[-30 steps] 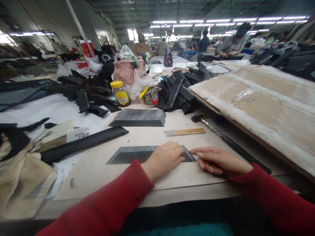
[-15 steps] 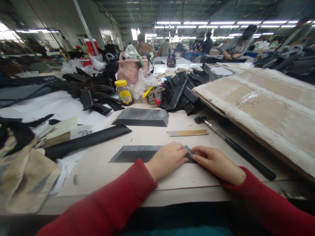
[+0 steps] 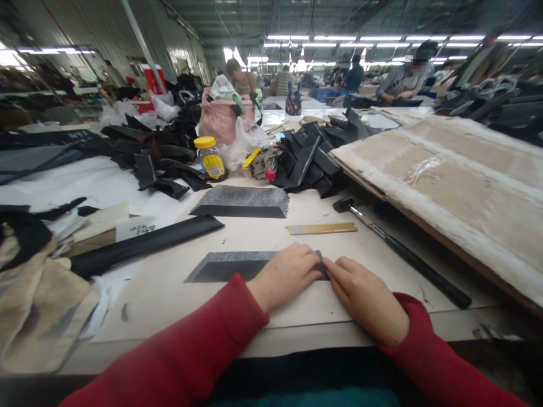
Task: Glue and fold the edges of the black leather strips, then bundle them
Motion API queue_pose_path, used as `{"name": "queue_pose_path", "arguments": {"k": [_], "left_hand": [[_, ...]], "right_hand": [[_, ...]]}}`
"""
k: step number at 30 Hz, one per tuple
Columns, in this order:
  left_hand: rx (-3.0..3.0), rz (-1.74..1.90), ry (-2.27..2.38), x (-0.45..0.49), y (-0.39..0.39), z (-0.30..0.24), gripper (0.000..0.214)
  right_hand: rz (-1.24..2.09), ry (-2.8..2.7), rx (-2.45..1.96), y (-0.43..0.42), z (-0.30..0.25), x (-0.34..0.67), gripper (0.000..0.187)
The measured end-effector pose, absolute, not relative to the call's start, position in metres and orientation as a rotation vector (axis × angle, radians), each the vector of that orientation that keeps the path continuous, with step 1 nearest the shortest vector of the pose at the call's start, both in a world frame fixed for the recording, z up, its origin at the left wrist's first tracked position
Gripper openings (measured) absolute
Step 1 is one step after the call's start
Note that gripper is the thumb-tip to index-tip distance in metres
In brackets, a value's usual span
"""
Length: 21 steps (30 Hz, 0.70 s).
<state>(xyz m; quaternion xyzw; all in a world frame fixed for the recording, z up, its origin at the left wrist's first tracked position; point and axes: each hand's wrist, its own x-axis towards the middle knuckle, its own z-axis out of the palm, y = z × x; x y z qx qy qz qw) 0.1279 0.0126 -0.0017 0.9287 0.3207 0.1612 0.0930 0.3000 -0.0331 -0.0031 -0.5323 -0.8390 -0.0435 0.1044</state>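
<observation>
Flat on the pale work board lies a black strip with a grey speckled border (image 3: 237, 266), its left end cut at a slant. My left hand (image 3: 288, 271) rests palm down across its right part, fingers lying on it and holding it against the board. At the strip's right end, my right hand (image 3: 360, 291) has thumb and fingers together on the folded edge, touching the left fingertips. Part of the strip is hidden beneath my hands. Just beyond it sits a stack of similar grey-and-black pieces (image 3: 244, 200), fanned at the right.
A hammer (image 3: 403, 254) lies to the right, near a large cardboard sheet (image 3: 449, 175). A flat wooden stick (image 3: 321, 228) is behind my hands. A black roll (image 3: 148, 246) lies left. Farther back are a yellow-lidded jar (image 3: 211, 159), black scraps (image 3: 307, 155) and a pink bag (image 3: 218, 118).
My right hand has turned, its wrist coming nearer to me and its fingers now pointing up along the strip's right end. My left hand stays on the strip. The view shifts slightly.
</observation>
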Motion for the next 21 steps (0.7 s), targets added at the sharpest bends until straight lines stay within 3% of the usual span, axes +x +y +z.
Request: {"name": "queue_pose_path", "arguments": {"k": [10,14,21], "left_hand": [[2.613,0.536,0.995,0.126,0.013,0.0,0.032],[2.715,0.453,0.975,0.129,0.012,0.002,0.025],[2.879,0.341,1.101,0.132,0.009,0.009,0.024]], "right_hand": [[-0.304,-2.616,-1.525,-0.032,-0.001,0.294,0.031],[-0.367,-2.696,-1.52,-0.032,0.001,0.29,0.031],[0.059,-2.525,-1.57,-0.032,0.002,0.3,0.027]]}}
